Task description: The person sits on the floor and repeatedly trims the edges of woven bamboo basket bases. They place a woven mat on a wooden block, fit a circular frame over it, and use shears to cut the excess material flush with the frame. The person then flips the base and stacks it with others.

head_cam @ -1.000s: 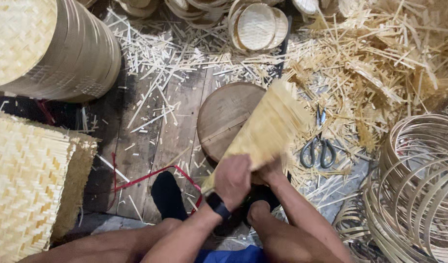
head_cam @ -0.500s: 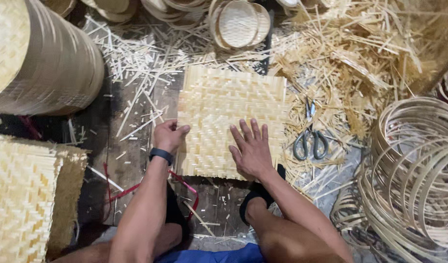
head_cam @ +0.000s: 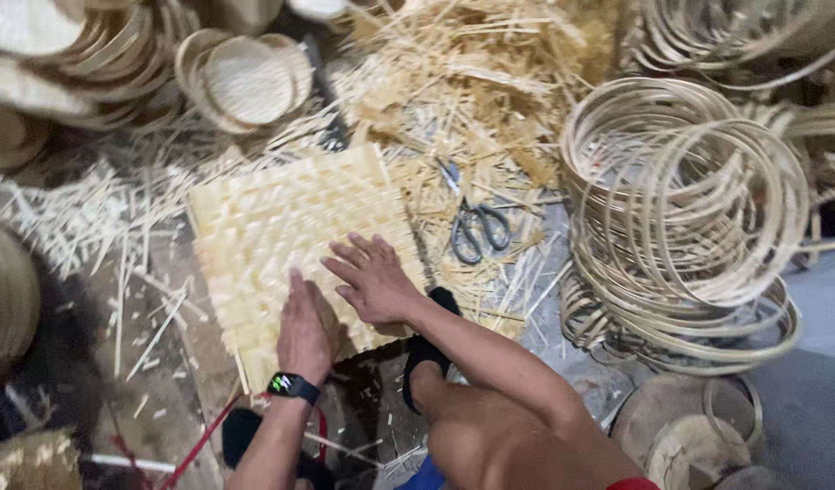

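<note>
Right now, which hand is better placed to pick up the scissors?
Probably the right hand. It lies flat on the woven mat nearer the scissors, while the left hand is farther away.

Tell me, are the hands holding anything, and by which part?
Nothing is gripped: the left hand and right hand press flat on the woven bamboo mat, near its lower edge.

The woven bamboo mat (head_cam: 295,236) is a pale yellow square sheet made of flat strips plaited in a diagonal pattern. It lies flat on the floor, left of the centre of the frame, turned a little so one corner points to the top. Its edges look uneven, with strip ends sticking out. Both hands press flat on its lower part.
</note>
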